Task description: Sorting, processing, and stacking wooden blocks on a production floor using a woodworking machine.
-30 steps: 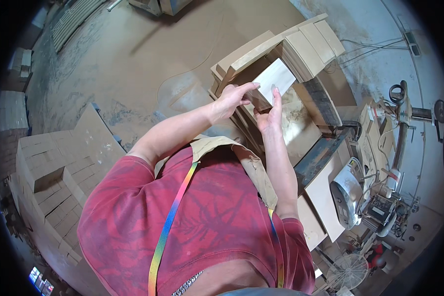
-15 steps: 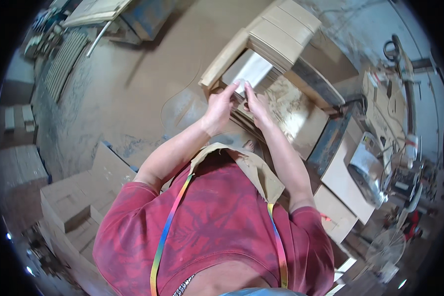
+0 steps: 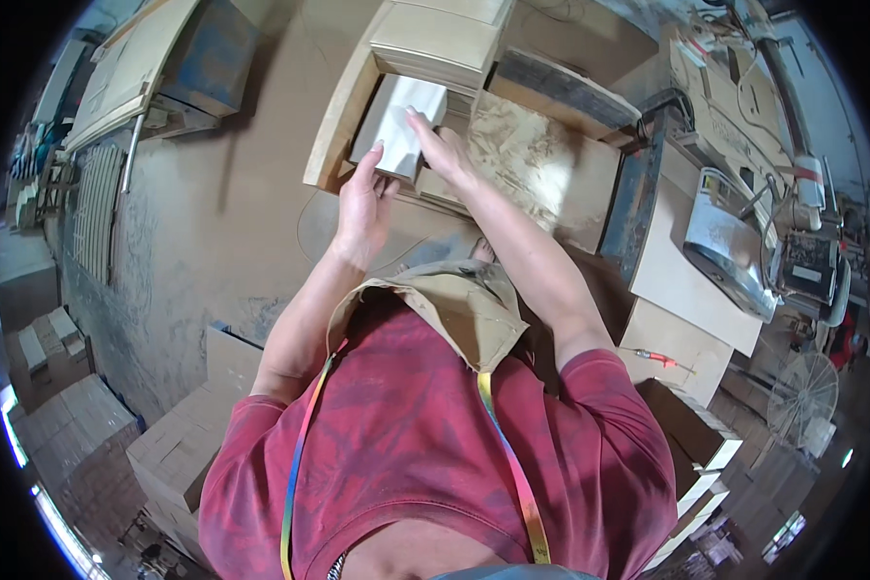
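Both hands on a pale board at the stack.

Head view: left hand (image 3: 362, 198) grips the near-left edge of the pale rectangular board (image 3: 401, 121), thumb on top, fingers curled under. Right hand (image 3: 442, 147) lies on the board's near-right edge, fingers laid flat on its top face. The board sits tilted over a low wooden tray (image 3: 331, 126), its far edge just beside the stack of tan boards (image 3: 435, 43) at the tray's far end. A chipboard sheet (image 3: 532, 159) lies to the right, a metal machine (image 3: 730, 242) farther right. Judging by grip and tilt, the step in hand is seating or lifting the board at the stack; which one I cannot tell. The next move calls for an even two-hand hold and square edges.
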A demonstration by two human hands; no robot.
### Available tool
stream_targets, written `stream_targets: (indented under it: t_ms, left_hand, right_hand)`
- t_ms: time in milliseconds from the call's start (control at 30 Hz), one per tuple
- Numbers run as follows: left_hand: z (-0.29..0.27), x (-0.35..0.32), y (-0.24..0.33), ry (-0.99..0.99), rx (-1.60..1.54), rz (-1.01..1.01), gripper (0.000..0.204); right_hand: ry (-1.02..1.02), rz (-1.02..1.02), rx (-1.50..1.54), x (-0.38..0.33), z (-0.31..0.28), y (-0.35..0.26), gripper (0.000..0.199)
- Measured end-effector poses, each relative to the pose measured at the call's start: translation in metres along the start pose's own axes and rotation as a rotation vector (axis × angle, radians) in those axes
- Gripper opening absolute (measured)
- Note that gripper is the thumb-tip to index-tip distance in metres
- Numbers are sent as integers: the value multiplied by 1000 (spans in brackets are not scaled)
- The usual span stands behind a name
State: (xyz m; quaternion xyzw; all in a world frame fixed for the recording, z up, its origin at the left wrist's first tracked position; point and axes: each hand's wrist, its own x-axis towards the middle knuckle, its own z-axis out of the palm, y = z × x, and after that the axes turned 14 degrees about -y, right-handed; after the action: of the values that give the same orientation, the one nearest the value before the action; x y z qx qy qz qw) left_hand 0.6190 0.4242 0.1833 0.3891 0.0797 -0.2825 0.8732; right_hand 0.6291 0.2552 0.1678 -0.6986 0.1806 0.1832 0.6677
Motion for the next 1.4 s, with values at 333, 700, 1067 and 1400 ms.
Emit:
stream_targets:
  t_ms: [333,700,1067,1400]
  left_hand:
    - [23,-2,13,24,132,-36,58]
    - [32,13,21,49,203,-146,63]
    - [-20,61,74,-65,247,-278,68]
    - [-55,157,148,-263,352,-385,93]
  right_hand:
    - [-182,113,-421,10,-21,-27,99]
    - [-175,133,-372,18,-40,-32,103]
    - [127,245,543,-39,7,180,94]
    - [823,450,934,-184,100,380,55]
